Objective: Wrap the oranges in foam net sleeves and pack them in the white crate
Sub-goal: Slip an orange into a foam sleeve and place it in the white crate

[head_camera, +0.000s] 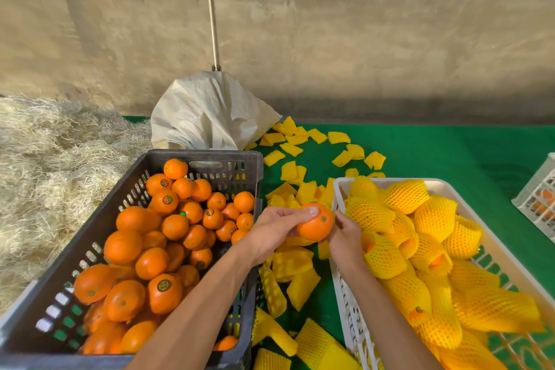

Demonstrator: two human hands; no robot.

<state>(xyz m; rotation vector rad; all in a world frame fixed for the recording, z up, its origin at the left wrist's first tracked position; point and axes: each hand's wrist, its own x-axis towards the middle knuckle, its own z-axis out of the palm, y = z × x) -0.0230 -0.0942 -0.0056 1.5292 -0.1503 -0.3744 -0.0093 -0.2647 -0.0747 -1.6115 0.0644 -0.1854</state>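
Both my left hand [274, 230] and right hand [345, 233] gripped one bare orange [315, 222] between the dark crate [99, 237] of loose oranges and the white crate [341, 198] of net-sleeved ones.

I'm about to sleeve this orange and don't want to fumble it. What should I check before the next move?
1. Orange firmly held: ok, the left hand and the right hand both grip it, above the gap between the crates.
2. Orange bare: ok, no net on its visible side.
3. Sleeve in hand: cannot tell, yellow shows behind the orange, but whether it is held is unclear.
4. Spare foam sleeves in reach: ok, many lie on the green mat just below the hands.
5. Room in the white crate: ok, bare floor shows along its right side.
6. More fruit waiting: ok, the dark crate holds plenty.
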